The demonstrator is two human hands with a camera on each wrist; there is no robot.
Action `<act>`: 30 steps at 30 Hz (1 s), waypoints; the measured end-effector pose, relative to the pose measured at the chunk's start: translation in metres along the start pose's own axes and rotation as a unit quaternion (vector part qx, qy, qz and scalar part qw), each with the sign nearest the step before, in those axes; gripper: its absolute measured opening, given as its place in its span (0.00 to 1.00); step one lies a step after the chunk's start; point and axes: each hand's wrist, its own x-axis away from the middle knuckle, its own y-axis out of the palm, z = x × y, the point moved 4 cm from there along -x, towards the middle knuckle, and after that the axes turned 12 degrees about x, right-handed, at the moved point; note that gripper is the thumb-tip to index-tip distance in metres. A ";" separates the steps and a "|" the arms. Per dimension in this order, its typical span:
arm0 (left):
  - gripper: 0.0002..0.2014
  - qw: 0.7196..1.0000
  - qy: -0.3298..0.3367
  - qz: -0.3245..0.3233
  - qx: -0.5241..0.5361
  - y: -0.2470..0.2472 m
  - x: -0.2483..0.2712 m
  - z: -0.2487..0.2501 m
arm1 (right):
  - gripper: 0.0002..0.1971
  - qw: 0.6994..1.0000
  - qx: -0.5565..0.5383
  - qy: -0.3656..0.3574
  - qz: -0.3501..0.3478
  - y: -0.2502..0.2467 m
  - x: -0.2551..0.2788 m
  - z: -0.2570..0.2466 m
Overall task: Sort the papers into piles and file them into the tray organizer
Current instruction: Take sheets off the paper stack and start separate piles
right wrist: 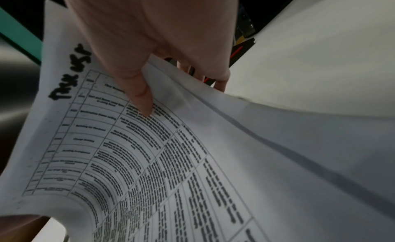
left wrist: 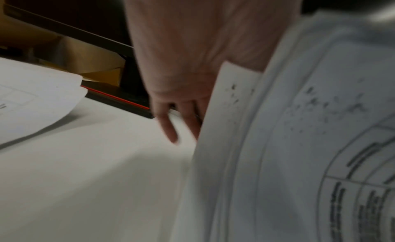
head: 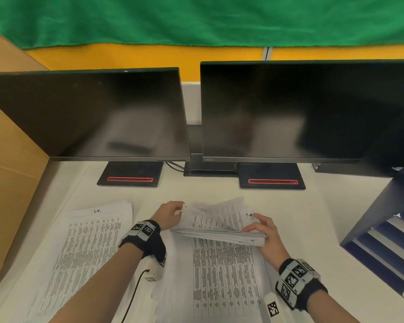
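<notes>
A thick stack of printed papers (head: 217,226) is held above the white desk between both hands. My left hand (head: 170,214) grips its left end, fingers curled behind the sheets (left wrist: 267,144). My right hand (head: 264,231) holds the right end, thumb pressing the top sheet (right wrist: 149,144), which bears a table and handwritten black lettering. One pile of papers (head: 87,248) lies flat on the desk at the left, another pile (head: 222,276) lies under the held stack. The dark tray organizer (head: 382,231) stands at the right edge, its slots facing me.
Two dark monitors (head: 89,113) (head: 308,110) stand behind the papers on black bases with red stripes (head: 130,176) (head: 272,177). A cardboard wall (head: 10,148) closes the left side. A black cable (head: 135,290) runs from my left wrist band.
</notes>
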 end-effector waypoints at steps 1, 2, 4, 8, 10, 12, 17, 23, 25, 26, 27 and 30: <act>0.10 0.999 0.027 -0.024 0.032 0.002 0.000 0.005 | 0.21 1.000 0.002 0.001 -0.002 -0.001 -0.001 0.000; 0.14 0.996 0.043 -0.054 0.057 0.003 0.001 0.009 | 0.20 1.000 -0.003 0.000 -0.004 -0.002 -0.002 0.000; 0.15 0.988 0.050 -0.116 0.084 0.009 0.002 0.020 | 0.19 1.000 -0.024 -0.003 -0.002 -0.004 -0.004 -0.001; 0.06 0.969 0.052 -0.210 0.120 0.021 0.005 0.048 | 0.15 0.997 -0.071 0.036 -0.002 -0.005 -0.005 0.007; 0.05 0.964 0.043 -0.237 0.109 0.025 0.004 0.053 | 0.16 0.994 -0.095 0.048 -0.002 -0.007 0.000 0.009; 0.10 0.967 0.006 -0.227 0.119 0.027 -0.001 0.056 | 0.16 0.993 -0.109 0.052 -0.004 -0.011 0.007 0.009; 0.20 0.997 -0.015 -0.047 -0.057 0.032 -0.022 0.051 | 0.14 0.993 -0.098 0.056 -0.018 -0.013 0.015 0.008; 0.13 0.956 0.050 0.029 -0.286 0.037 -0.024 0.057 | 0.14 0.995 -0.079 0.057 -0.017 -0.010 0.011 0.008; 0.11 0.939 0.073 0.068 -0.329 0.035 -0.018 0.062 | 0.12 0.995 -0.073 0.061 -0.019 -0.009 0.010 0.008; 0.10 0.932 0.087 0.076 -0.344 0.035 -0.014 0.063 | 0.10 0.995 -0.071 0.062 -0.022 -0.008 0.010 0.008; 0.09 0.928 0.103 0.077 -0.349 0.034 -0.011 0.065 | 0.09 0.995 -0.069 0.061 -0.024 -0.008 0.010 0.007; 0.04 0.958 0.128 0.053 -0.250 0.029 -0.004 0.065 | 0.09 0.995 -0.069 0.062 -0.021 -0.009 0.008 0.006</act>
